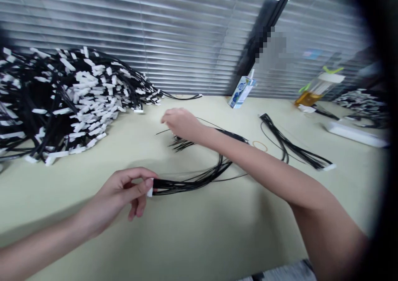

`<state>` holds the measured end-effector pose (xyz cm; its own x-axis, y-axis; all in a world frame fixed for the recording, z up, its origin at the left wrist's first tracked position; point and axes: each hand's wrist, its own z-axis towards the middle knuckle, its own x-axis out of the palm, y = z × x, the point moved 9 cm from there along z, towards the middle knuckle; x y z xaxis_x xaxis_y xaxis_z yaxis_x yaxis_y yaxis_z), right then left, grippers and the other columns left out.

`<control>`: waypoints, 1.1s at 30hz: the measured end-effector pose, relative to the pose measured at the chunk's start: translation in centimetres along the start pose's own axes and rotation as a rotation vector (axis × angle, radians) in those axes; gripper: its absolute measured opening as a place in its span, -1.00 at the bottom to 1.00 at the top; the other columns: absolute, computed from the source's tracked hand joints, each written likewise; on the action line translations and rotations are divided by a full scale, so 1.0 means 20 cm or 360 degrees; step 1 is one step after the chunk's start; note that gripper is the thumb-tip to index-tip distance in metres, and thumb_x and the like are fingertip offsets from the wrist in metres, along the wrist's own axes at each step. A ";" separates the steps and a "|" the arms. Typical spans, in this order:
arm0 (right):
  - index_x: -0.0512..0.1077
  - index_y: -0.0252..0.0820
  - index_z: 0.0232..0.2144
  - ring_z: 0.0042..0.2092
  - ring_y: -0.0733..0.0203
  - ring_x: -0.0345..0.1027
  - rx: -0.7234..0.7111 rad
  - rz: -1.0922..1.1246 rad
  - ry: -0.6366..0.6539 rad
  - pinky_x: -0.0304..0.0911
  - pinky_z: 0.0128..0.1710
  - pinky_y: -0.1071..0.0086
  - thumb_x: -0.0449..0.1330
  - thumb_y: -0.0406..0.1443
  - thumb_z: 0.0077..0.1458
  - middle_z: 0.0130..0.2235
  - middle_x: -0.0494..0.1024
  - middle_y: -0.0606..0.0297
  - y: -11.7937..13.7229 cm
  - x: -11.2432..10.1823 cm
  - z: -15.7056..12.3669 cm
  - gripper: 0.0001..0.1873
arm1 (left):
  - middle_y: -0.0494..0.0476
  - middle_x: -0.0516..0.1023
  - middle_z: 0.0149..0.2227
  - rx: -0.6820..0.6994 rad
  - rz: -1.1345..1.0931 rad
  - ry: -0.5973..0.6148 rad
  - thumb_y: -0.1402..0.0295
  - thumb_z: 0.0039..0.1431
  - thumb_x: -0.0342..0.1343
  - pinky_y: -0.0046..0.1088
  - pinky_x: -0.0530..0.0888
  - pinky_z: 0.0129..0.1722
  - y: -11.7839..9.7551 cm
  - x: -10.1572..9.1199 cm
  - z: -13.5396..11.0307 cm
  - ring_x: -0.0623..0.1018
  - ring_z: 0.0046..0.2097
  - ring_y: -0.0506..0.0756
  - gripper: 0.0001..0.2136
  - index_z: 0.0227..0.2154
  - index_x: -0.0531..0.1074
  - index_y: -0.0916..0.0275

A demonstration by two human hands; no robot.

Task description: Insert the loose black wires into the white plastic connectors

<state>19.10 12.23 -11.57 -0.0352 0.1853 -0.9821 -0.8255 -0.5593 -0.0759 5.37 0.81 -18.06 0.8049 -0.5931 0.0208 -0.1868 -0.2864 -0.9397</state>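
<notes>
My left hand pinches the white connector at one end of a wire harness. Its black wires run right from the connector and curve back under my right forearm. Higher up, my right hand is closed, fingers curled down over a spread of loose black wire ends. Its fingertips are partly hidden and blurred, so whatever they grip cannot be made out. A single thin wire sticks out to the left below that hand.
At the left lies a large heap of black cables with white connectors. A drink carton stands by the blinds. To the right are another wire harness, a rubber band, a bottle of amber liquid and a white bar.
</notes>
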 end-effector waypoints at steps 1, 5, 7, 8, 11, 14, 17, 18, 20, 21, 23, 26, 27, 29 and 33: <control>0.32 -0.26 -0.02 -0.02 0.10 0.31 0.0051 -0.0031 -0.0028 0.28 -0.05 0.10 0.11 -0.22 0.19 0.00 0.37 0.14 -0.09 0.01 0.00 -0.66 | -0.08 0.32 -0.71 -0.0029 -0.0043 -0.0004 0.18 0.09 0.17 -0.63 0.17 -0.74 0.00 0.00 0.00 0.31 -0.66 -0.06 -0.76 -0.24 0.46 0.18; 0.35 -0.28 -0.07 -0.04 0.13 0.33 0.0097 -0.0060 0.0008 0.28 -0.05 0.11 0.11 -0.24 0.20 -0.04 0.41 0.15 -0.35 0.10 -0.04 -0.71 | -0.10 0.29 -0.69 -0.0052 -0.0195 -0.0025 0.21 0.08 0.20 -0.65 0.11 -0.74 0.01 -0.01 0.00 0.26 -0.67 -0.10 -0.78 -0.25 0.47 0.19; 0.36 -0.28 -0.09 -0.06 0.15 0.35 0.0048 -0.0041 0.0058 0.29 -0.07 0.14 0.10 -0.24 0.20 -0.06 0.42 0.17 -0.39 0.13 -0.06 -0.72 | -0.07 0.35 -0.60 -0.0015 -0.0263 -0.0022 0.25 0.07 0.22 -0.66 0.16 -0.70 0.00 -0.02 0.01 0.29 -0.63 -0.12 -0.81 -0.28 0.48 0.19; 0.36 -0.28 -0.10 -0.07 0.16 0.35 0.0022 -0.0033 0.0078 0.30 -0.08 0.15 0.10 -0.23 0.20 -0.07 0.43 0.18 -0.40 0.14 -0.06 -0.72 | -0.05 0.38 -0.56 0.0003 -0.0289 -0.0014 0.26 0.06 0.22 -0.66 0.18 -0.68 0.00 -0.02 0.01 0.31 -0.61 -0.13 -0.83 -0.29 0.49 0.20; 0.38 -0.29 -0.15 -0.10 0.18 0.34 -0.0040 -0.0030 0.0121 0.28 -0.09 0.17 0.08 -0.23 0.21 -0.12 0.43 0.20 -0.38 0.15 -0.05 -0.75 | -0.02 0.43 -0.49 0.0018 -0.0327 0.0002 0.30 0.06 0.23 -0.67 0.23 -0.61 -0.01 -0.02 0.02 0.34 -0.55 -0.13 -0.86 -0.31 0.50 0.21; 0.39 -0.30 -0.23 -0.14 0.21 0.34 -0.0073 -0.0052 0.0141 0.27 -0.11 0.21 0.04 -0.24 0.23 -0.16 0.43 0.22 -0.36 0.14 -0.03 -0.78 | -0.01 0.45 -0.46 0.0012 -0.0351 -0.0020 0.33 0.07 0.23 -0.68 0.28 -0.55 0.00 -0.04 0.02 0.37 -0.50 -0.12 -0.87 -0.30 0.50 0.20; 0.39 -0.30 -0.24 -0.15 0.21 0.34 -0.0076 -0.0082 0.0157 0.27 -0.12 0.21 0.03 -0.24 0.24 -0.18 0.43 0.22 -0.35 0.14 -0.01 -0.78 | -0.02 0.47 -0.44 0.0024 -0.0355 0.0002 0.36 0.08 0.22 -0.69 0.34 -0.50 -0.01 -0.03 0.03 0.40 -0.48 -0.13 -0.90 -0.31 0.50 0.20; 0.39 -0.29 -0.22 -0.15 0.21 0.34 -0.0072 -0.0091 0.0165 0.28 -0.12 0.20 0.04 -0.23 0.23 -0.17 0.43 0.21 -0.35 0.14 0.00 -0.77 | -0.02 0.47 -0.44 0.0018 -0.0357 0.0022 0.37 0.09 0.21 -0.68 0.35 -0.48 -0.02 -0.02 0.03 0.41 -0.47 -0.12 -0.90 -0.31 0.50 0.20; 0.38 -0.29 -0.17 -0.13 0.19 0.34 -0.0053 -0.0100 0.0175 0.28 -0.11 0.18 0.07 -0.21 0.21 -0.13 0.43 0.20 -0.35 0.15 0.01 -0.75 | -0.03 0.48 -0.46 -0.0004 -0.0358 0.0060 0.38 0.10 0.20 -0.68 0.36 -0.49 -0.02 -0.01 0.03 0.44 -0.47 -0.11 -0.91 -0.31 0.49 0.20; 0.37 -0.29 -0.15 -0.12 0.19 0.35 -0.0038 -0.0101 0.0176 0.29 -0.10 0.18 0.08 -0.21 0.21 -0.12 0.43 0.19 -0.35 0.16 0.01 -0.74 | -0.03 0.48 -0.47 -0.0013 -0.0355 0.0076 0.38 0.10 0.20 -0.68 0.36 -0.52 -0.02 0.00 0.03 0.45 -0.48 -0.10 -0.91 -0.31 0.48 0.20; 0.36 -0.30 -0.11 -0.11 0.18 0.35 0.0005 -0.0091 0.0164 0.30 -0.11 0.18 0.10 -0.21 0.20 -0.09 0.42 0.16 -0.36 0.17 0.02 -0.71 | -0.03 0.48 -0.49 -0.0023 -0.0340 0.0094 0.37 0.10 0.20 -0.68 0.33 -0.58 -0.02 0.01 0.03 0.47 -0.50 -0.09 -0.90 -0.30 0.48 0.20; 0.35 -0.30 -0.09 -0.13 0.18 0.36 0.0102 -0.0035 0.0099 0.33 -0.14 0.20 0.11 -0.20 0.19 -0.09 0.42 0.15 -0.37 0.16 0.04 -0.69 | -0.03 0.48 -0.49 -0.0032 -0.0333 0.0092 0.37 0.09 0.21 -0.67 0.32 -0.61 -0.01 0.00 0.02 0.48 -0.51 -0.08 -0.88 -0.29 0.47 0.20; 0.35 -0.30 -0.09 -0.15 0.20 0.37 0.0145 -0.0004 0.0057 0.34 -0.16 0.22 0.11 -0.20 0.19 -0.11 0.42 0.17 -0.39 0.14 0.05 -0.69 | -0.04 0.48 -0.49 -0.0037 -0.0333 0.0082 0.37 0.09 0.21 -0.67 0.33 -0.61 -0.01 0.00 0.02 0.48 -0.51 -0.08 -0.88 -0.28 0.46 0.21; 0.34 -0.29 -0.10 -0.23 0.24 0.37 0.0237 0.0075 -0.0065 0.34 -0.23 0.27 0.07 -0.19 0.21 -0.17 0.44 0.21 -0.41 0.09 0.05 -0.70 | -0.03 0.48 -0.49 -0.0035 -0.0340 0.0070 0.37 0.09 0.21 -0.65 0.38 -0.56 -0.01 0.00 0.02 0.49 -0.50 -0.07 -0.87 -0.28 0.46 0.21; 0.27 -0.33 -0.09 -0.33 0.25 0.31 0.0334 0.0271 -0.0396 0.24 -0.29 0.34 -0.13 -0.29 0.29 -0.32 0.44 0.21 -0.42 -0.06 0.01 -0.72 | -0.03 0.49 -0.48 -0.0021 -0.0356 0.0083 0.38 0.08 0.21 -0.62 0.44 -0.49 -0.01 0.00 0.02 0.51 -0.48 -0.06 -0.87 -0.28 0.46 0.22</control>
<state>25.97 16.89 -9.77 -0.2965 0.3090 -0.9036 -0.8927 -0.4259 0.1473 5.70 1.13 -18.01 0.7969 -0.5517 0.2462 -0.0146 -0.4250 -0.9051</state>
